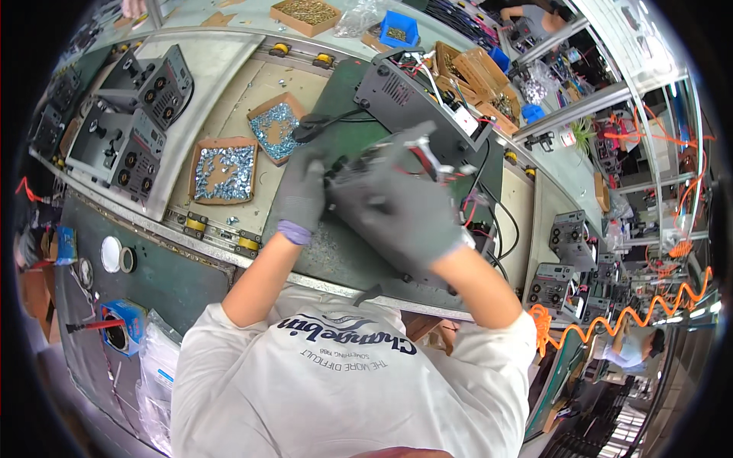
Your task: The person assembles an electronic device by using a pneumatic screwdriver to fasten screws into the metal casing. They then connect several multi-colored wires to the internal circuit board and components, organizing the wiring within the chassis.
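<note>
Unit 1 (359,223), centre of worktop (321,258): wires (424,157) showing, judged part-assembled. Left hand (300,195), at its 10 o'clock end; right hand (418,217), over it, blurred: grip of both cannot be told. Unit 2 (401,95), 1 o'clock: seemingly unfinished.

I work in a factory assembly shop: yellow rollers (196,223) edge my assembly line (127,204) near and far, similar black machine housings (143,156) stand toward its left end and beyond its right, cardboard trays (222,202) hold loose fasteners (216,180), coiled orange hose (541,326) hangs rightward, and co-workers (631,355) occupy other stations.
</note>
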`<state>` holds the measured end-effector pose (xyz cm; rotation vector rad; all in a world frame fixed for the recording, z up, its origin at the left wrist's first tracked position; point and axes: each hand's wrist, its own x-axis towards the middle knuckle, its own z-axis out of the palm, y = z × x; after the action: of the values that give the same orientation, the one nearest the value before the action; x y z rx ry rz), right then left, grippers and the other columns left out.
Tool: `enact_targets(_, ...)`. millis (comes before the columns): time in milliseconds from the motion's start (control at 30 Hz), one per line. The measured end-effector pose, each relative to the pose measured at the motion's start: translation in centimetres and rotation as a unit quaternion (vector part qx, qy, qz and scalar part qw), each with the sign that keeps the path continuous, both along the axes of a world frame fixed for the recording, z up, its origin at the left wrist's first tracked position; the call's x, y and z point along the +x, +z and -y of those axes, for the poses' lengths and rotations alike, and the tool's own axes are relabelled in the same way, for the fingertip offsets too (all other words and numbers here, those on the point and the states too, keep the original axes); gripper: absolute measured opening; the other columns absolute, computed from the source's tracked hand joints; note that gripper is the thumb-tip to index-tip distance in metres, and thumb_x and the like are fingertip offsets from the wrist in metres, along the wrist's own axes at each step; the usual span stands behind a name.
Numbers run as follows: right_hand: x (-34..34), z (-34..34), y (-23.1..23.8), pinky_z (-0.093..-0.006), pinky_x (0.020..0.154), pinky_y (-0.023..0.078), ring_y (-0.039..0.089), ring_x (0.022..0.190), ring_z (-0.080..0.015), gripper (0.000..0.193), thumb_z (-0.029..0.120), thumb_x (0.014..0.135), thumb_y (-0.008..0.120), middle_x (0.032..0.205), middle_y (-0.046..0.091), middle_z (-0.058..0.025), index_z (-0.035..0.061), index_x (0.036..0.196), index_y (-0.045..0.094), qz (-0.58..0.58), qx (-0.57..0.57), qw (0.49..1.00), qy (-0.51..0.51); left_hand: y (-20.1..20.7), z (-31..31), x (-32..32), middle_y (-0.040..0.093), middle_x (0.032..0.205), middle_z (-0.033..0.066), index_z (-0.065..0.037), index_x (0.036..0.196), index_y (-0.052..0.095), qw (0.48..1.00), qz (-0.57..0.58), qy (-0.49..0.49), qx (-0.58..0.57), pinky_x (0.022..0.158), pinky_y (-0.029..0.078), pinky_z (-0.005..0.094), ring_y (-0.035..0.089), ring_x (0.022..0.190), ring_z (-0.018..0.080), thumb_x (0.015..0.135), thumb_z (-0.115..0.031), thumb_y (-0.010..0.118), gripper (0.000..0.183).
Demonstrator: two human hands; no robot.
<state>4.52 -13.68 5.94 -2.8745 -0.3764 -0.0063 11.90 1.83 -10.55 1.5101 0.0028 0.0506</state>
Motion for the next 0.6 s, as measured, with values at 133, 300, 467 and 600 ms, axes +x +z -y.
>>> enact_targets(133, 2.5, -4.2, -6.5, -0.0437, 0.074, 0.055, 0.069, 0.092, -0.0314, 0.039, 0.034, 0.085, 0.072, 0.089, 0.070, -0.0139, 0.0059, 0.111, 0.063, -0.117, -0.098, 0.987, 0.058, 1.3, -2.3, 0.6, 0.068, 0.107, 0.0116, -0.001, 0.120, 0.064, 0.998, -0.004, 0.062, 0.014, 0.090, 0.049, 0.0314, 0.064, 0.100, 0.0197, 0.099, -0.013, 0.052, 0.027)
enact_targets(300, -2.2, -2.3, -3.2, -0.0418, 0.068, 0.052, 0.066, 0.083, -0.0284, 0.053, 0.039, 0.084, 0.072, 0.093, 0.063, -0.0093, 0.0075, 0.124, 0.058, 0.048, -0.006, 0.993, 0.107, 5.4, -4.5, 0.6, 0.069, 0.105, 0.0120, 0.000, 0.120, 0.064, 0.994, 0.051, -0.001, 0.099, 0.090, 0.049, 0.0303, 0.065, 0.099, 0.0186, 0.098, -0.011, 0.051, 0.028)
enact_targets(467, -5.3, 2.5, -1.9, -0.0410, 0.065, 0.051, 0.065, 0.080, -0.0286, 0.043, 0.035, 0.085, 0.072, 0.091, 0.064, -0.0075, 0.0129, 0.121, 0.063, -0.018, 0.032, 0.998, 0.049, 10.6, -4.2, 1.7, 0.060, 0.133, 0.0163, -0.007, 0.120, 0.066, 0.869, 0.208, -0.264, 0.362, 0.106, 0.043, 0.0431, 0.055, 0.126, 0.0306, 0.082, -0.017, 0.067, 0.039)
enact_targets(600, -5.0, 7.1, -1.7, -0.0428, 0.067, 0.051, 0.064, 0.079, -0.0304, 0.023, 0.024, 0.085, 0.071, 0.086, 0.063, -0.0081, 0.0126, 0.104, 0.069, 0.072, 0.069, 0.994, -0.050, 12.2, -0.9, 0.8, 0.047, 0.148, 0.0145, -0.011, 0.110, 0.070, 0.748, 0.273, -0.300, 0.525, 0.115, 0.029, 0.0521, 0.039, 0.139, 0.0379, 0.073, -0.026, 0.076, 0.040)
